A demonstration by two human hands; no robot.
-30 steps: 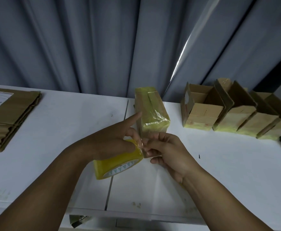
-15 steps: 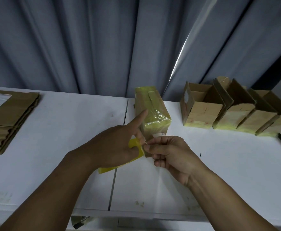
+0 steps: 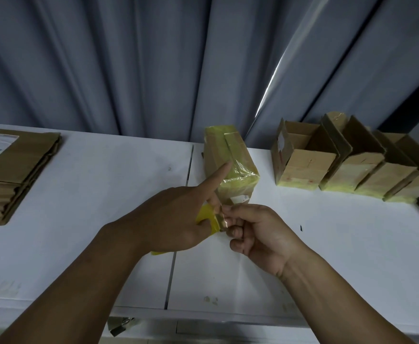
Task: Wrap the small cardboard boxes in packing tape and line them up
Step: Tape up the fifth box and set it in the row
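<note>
Left hand (image 3: pixel 176 219): mine, curled round the yellow tape roll (image 3: pixel 207 217), forefinger held straight toward 1 o'clock.
Right hand (image 3: pixel 258 234): mine, pinching the tape end (image 3: pixel 222 219) between thumb and forefinger, just beside the roll.
Wrapped box (image 3: pixel 230 165): on the desk (image 3: pixel 104 207), at 12 o'clock from my hands, near them.
Open boxes (image 3: pixel 340 167): a row at 2 o'clock, side by side.
Flat cardboard stack (image 3: pixel 12 170): at 10 o'clock, well apart.

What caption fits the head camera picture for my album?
Left hand holds the yellow tape roll while the right hand pinches its loose end near a wrapped box.
</note>
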